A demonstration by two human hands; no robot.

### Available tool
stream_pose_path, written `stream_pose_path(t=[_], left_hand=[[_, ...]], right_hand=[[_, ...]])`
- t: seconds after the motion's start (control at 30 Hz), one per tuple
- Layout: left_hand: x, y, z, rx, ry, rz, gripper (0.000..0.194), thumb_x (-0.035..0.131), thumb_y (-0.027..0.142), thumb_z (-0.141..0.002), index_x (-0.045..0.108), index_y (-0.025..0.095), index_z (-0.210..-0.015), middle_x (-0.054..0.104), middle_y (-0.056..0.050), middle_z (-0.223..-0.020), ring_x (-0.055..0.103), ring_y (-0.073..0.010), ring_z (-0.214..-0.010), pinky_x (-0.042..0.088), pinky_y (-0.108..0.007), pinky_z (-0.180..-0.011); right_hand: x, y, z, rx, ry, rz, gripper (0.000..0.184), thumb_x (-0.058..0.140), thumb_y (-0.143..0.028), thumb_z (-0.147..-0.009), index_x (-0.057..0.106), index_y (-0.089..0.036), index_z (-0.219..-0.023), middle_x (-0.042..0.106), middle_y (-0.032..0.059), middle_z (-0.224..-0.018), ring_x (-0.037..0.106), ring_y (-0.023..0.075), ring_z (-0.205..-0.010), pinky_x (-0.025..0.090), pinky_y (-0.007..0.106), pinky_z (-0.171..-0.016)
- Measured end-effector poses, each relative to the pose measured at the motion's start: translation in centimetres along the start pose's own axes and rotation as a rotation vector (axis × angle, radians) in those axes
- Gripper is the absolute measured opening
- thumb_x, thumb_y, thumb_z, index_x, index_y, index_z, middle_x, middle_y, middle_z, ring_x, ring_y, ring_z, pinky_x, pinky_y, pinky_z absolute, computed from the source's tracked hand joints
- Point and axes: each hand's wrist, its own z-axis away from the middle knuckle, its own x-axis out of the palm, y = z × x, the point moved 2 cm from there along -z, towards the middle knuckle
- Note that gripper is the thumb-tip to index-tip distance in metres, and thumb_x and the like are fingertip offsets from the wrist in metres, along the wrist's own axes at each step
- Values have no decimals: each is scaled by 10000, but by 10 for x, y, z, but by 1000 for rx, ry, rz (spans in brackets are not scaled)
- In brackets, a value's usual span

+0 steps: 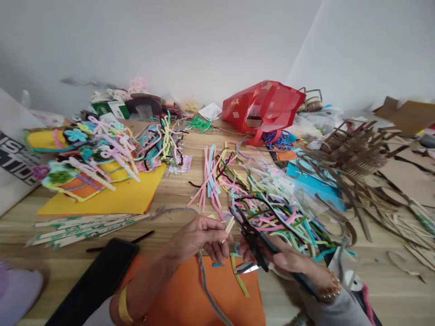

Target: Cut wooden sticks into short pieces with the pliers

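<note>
My left hand point(200, 237) is closed in a pinch on short pale wooden sticks point(229, 226), which point up and to the right. My right hand point(292, 260) grips black-handled pliers point(253, 237), their jaws close beside the stick ends; whether they touch I cannot tell. Below both hands lies an orange sheet point(217, 303). On it a grey fuzzy stem point(210, 290) runs down from under my left hand, and a yellow-green pipe cleaner piece point(240, 280) lies beside it. A shiny metal piece near my right fingers is partly hidden.
Tangled pipe cleaners point(268, 203) spread beyond my hands. Paper-wrapped chopsticks point(84, 228) and a black phone point(98, 280) lie left, below decorated pieces on a yellow sheet point(142, 199). Behind stands a red bag point(238, 108); brown woven baskets point(356, 149) and strips sit right.
</note>
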Motion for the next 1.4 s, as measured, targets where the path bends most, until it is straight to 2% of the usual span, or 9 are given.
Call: stream_pose_path(t=[0.1,0.2,0.6,0.93,1.17,1.4], left_hand=[[2,1,0,-6,-13,-21,307,714,429,-722,650,130,-693,708,-47,-651,644,-131,-489,440,-193,-452],[4,1,0,-21,-27,-22,288,718,419,-718,654,138,-713,705,-38,-643,639,-129,-484,436,-192,-448],[8,6,2,-76,-75,-57,292,701,420,-741,658,131,-734,711,-36,-657,635,-109,-461,463,-167,-448],[5,8,1,-85,-117,-87,276,700,402,-763,643,133,-736,718,-37,-672,631,-104,-464,418,-159,-421],[5,10,2,-76,-132,-142,295,679,424,-776,642,134,-736,712,-37,-654,626,-111,-457,414,-173,-425],[4,11,3,-66,-151,-216,317,633,427,-810,654,127,-707,704,-45,-625,629,-113,-463,423,-169,-433]], right_hand=[[7,-18,5,8,30,70,444,550,-403,-842,595,-210,-1239,630,95,-1134,548,283,-1087,378,436,-991],[12,-24,7,-9,10,56,468,563,-375,-840,559,-226,-1284,616,88,-1142,539,274,-1092,383,439,-995],[16,-26,9,72,-42,11,580,575,-337,-844,443,-214,-1395,582,115,-1243,515,273,-1183,324,464,-1061],[10,-21,11,61,-36,108,645,581,-384,-853,377,-233,-1446,534,103,-1343,447,289,-1265,313,465,-1072],[9,-15,10,32,-44,84,636,592,-404,-856,389,-237,-1435,540,103,-1325,484,287,-1224,344,471,-1048],[9,-8,11,56,-9,28,567,612,-329,-845,455,-235,-1382,572,96,-1261,506,270,-1197,348,445,-1044]])
